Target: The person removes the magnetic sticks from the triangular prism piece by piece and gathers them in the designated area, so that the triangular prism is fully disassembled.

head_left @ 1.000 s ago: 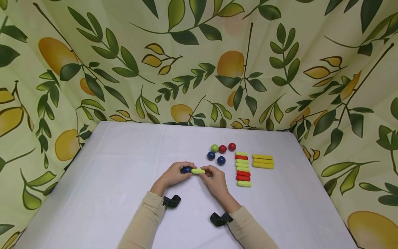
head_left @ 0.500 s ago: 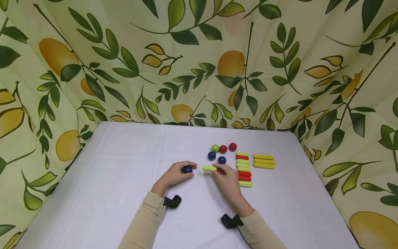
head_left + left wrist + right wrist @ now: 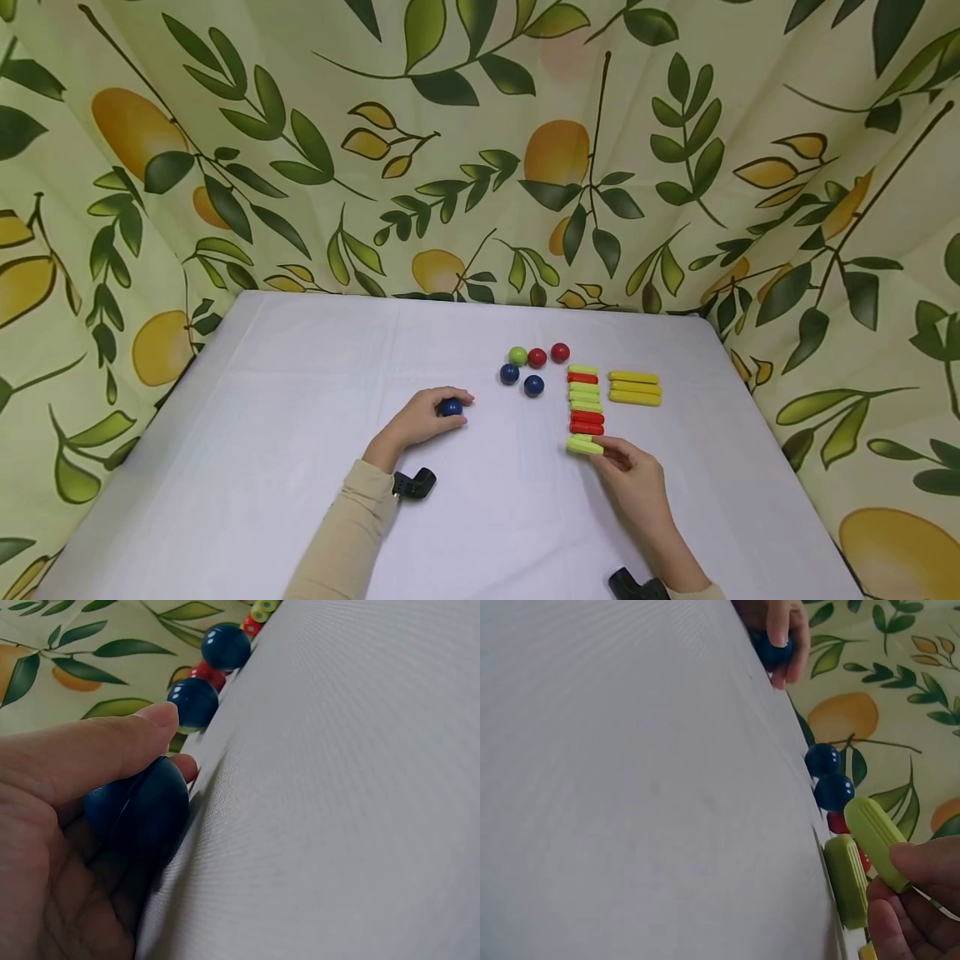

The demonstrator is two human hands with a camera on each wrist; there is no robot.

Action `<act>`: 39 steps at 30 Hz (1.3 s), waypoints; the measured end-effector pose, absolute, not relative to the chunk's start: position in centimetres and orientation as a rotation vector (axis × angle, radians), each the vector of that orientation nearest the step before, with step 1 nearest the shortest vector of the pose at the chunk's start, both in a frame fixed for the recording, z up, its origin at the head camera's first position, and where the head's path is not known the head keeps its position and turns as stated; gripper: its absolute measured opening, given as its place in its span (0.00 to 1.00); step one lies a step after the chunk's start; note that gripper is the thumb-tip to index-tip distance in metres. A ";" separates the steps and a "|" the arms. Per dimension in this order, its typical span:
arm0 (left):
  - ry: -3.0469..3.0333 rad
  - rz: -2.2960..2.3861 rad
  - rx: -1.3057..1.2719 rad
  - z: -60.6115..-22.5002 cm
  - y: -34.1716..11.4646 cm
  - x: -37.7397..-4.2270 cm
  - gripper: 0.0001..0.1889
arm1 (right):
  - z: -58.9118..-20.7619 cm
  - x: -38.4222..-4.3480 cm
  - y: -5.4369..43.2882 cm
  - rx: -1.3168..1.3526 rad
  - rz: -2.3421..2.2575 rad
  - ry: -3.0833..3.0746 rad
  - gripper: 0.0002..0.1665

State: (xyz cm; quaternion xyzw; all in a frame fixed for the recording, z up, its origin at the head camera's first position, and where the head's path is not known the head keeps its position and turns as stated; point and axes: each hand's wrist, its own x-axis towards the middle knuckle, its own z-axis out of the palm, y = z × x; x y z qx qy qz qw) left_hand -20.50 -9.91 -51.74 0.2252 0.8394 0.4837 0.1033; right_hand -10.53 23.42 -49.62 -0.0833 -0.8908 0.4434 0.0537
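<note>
Resting on the white table, a blue ball (image 3: 450, 407) is held by my left hand (image 3: 412, 419), whose thumb and fingers curl round it; the left wrist view shows the thumb over its top. My right hand (image 3: 636, 483) pinches one end of a short light green ribbed stick (image 3: 874, 838) between thumb and fingers. It hovers at the near end of a column of short sticks, just over the nearest light green stick (image 3: 845, 881), which it partly covers in the head view. Red sticks (image 3: 586, 423) and more light green ones lie further up that column.
Beyond my hands are two loose blue balls (image 3: 534, 385), two red balls (image 3: 560, 352) and a green ball (image 3: 518, 356). Three longer yellow sticks (image 3: 634, 388) lie side by side right of the column. A leaf-patterned curtain (image 3: 480, 167) surrounds the table (image 3: 315, 358).
The light green stick was against the blue ball; my right hand has drawn it away and carried it right to the column's near end. My left hand stays around the ball.
</note>
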 end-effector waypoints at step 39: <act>2.446 1.480 0.695 -51.5 -10.1 -20.3 0.17 | -49.7 -9.7 23.1 -0.040 1.068 -2.668 0.25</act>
